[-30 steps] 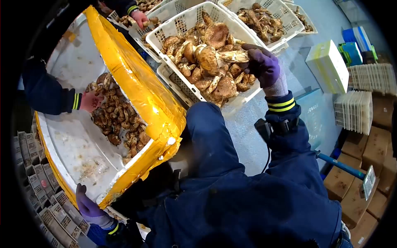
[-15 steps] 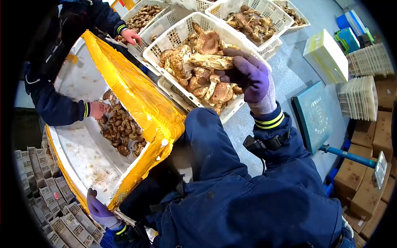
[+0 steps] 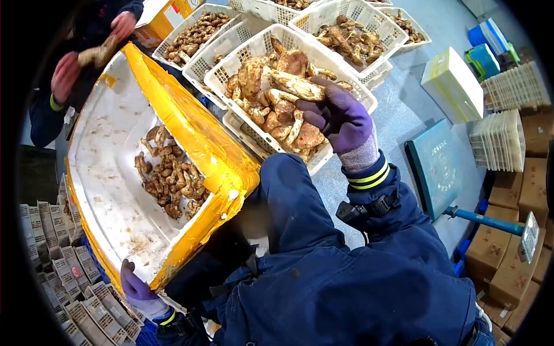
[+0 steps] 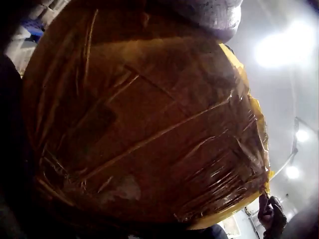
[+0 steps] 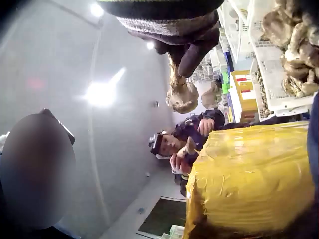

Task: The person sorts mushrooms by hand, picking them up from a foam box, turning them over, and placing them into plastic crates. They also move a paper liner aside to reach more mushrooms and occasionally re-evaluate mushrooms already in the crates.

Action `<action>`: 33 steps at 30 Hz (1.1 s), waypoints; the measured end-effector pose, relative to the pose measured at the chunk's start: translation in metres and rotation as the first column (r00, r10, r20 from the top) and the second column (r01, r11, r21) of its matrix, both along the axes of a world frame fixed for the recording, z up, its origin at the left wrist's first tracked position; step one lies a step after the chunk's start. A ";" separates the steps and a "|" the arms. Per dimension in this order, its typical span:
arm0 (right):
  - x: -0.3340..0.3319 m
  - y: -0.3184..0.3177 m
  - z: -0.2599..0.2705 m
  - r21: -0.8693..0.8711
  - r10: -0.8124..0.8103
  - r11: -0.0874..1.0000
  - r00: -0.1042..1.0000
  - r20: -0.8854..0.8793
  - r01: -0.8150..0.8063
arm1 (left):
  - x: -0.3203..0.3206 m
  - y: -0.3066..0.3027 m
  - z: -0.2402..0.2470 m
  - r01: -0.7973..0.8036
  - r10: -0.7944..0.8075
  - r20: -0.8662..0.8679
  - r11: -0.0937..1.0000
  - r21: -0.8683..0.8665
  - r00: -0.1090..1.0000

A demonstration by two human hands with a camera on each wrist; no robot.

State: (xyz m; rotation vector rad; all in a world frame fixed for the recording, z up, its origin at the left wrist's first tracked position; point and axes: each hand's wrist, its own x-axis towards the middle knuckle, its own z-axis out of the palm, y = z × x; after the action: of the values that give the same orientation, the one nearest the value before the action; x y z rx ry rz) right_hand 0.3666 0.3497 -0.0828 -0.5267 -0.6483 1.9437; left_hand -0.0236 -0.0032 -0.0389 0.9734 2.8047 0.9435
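Note:
In the head view, my purple-gloved right hand (image 3: 349, 118) pinches the stem end of a large mushroom (image 3: 297, 85) with a thick pale stem. Its brown cap points left, over a white plastic basket (image 3: 360, 95) heaped with large mushrooms. The right wrist view shows this mushroom (image 5: 182, 97) hanging cap-down from the dark fingers. My left hand (image 3: 141, 294) grips the near corner of a white foam box (image 3: 107, 196) wrapped in yellow tape, some fingers hidden by the wall. Several small mushrooms (image 3: 173, 176) lie inside. The box's taped outside (image 4: 144, 124) fills the left wrist view.
Across the box, another person's hands (image 3: 66, 75) hold a mushroom (image 3: 98, 52). More mushroom baskets (image 3: 398, 37) stand at the back. To the right are a blue platform scale (image 3: 435, 164), a white foam box (image 3: 454, 86), stacked crates (image 3: 499, 141) and cartons (image 3: 490, 248).
My right hand has moved left and down with the mushroom, closer over the basket. The other person's hand has left the foam box and now lifts a mushroom above its far end.

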 end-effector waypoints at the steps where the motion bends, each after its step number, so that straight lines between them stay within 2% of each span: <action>1: -0.001 -0.004 -0.006 0.170 0.019 0.985 0.992 -0.123 0.002 | 0.001 0.000 0.000 0.009 -0.009 -0.009 1.000 -0.005 1.000; 4: -0.003 -0.007 -0.016 0.001 -0.002 1.000 0.986 -0.164 0.002 | 0.005 0.001 0.003 0.024 -0.025 -0.023 1.000 -0.019 0.999; 5: -0.003 -0.005 -0.024 -0.038 0.019 0.999 0.960 -0.278 -0.031 | 0.004 0.000 0.003 0.022 -0.023 -0.019 0.999 -0.022 1.000; 8: -0.011 -0.010 -0.038 0.064 -0.022 0.997 0.965 -0.260 0.040 | 0.006 0.002 0.000 0.000 0.000 -0.002 0.999 0.040 1.000; 10: -0.014 -0.011 -0.035 0.004 -0.039 0.999 0.968 -0.246 0.041 | 0.007 0.003 0.000 -0.012 0.012 0.004 0.997 0.074 1.000; 12: -0.013 -0.011 -0.028 -0.190 -0.040 0.982 0.954 -0.298 -0.018 | 0.006 0.001 -0.002 -0.016 0.015 0.004 0.997 0.082 1.000; 13: -0.014 -0.010 -0.027 -0.210 -0.059 0.978 0.972 -0.229 0.010 | 0.005 0.001 -0.002 -0.011 0.011 0.007 0.997 0.077 1.000; 14: -0.012 -0.007 -0.031 -0.230 -0.029 0.972 0.957 -0.287 -0.040 | 0.005 0.001 -0.001 -0.007 0.006 0.010 0.997 0.072 1.000; 17: -0.006 -0.002 -0.037 -0.266 0.059 0.944 0.892 -0.449 -0.197 | 0.002 -0.001 -0.002 0.003 -0.003 -0.001 0.998 0.057 1.000; 23: -0.007 0.000 -0.045 -0.254 0.092 0.944 0.905 -0.416 -0.213 | 0.008 0.004 0.001 0.010 -0.009 -0.035 0.999 0.042 0.999; 26: -0.016 -0.006 -0.024 -0.158 -0.005 0.987 0.997 -0.075 -0.007 | 0.006 0.003 0.000 0.014 -0.013 -0.031 0.999 0.039 0.999; 29: -0.020 -0.005 -0.018 0.003 -0.021 1.000 0.991 0.131 0.021 | 0.005 0.001 0.000 0.034 -0.032 -0.057 0.999 0.023 0.998; 32: -0.020 -0.009 -0.004 0.021 -0.009 1.000 0.978 0.210 0.005 | 0.010 0.003 0.002 0.007 -0.006 -0.015 0.998 0.059 1.000; 33: -0.023 -0.014 0.005 0.057 -0.044 0.998 0.957 0.285 0.029 | 0.011 0.004 0.003 -0.012 0.011 0.012 0.997 0.081 1.000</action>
State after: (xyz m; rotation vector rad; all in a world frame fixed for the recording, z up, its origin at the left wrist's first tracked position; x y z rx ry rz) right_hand 0.3433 0.3354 -0.0778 -0.7915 -0.8635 1.8257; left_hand -0.0128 0.0008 -0.0358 0.9580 2.7860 1.0684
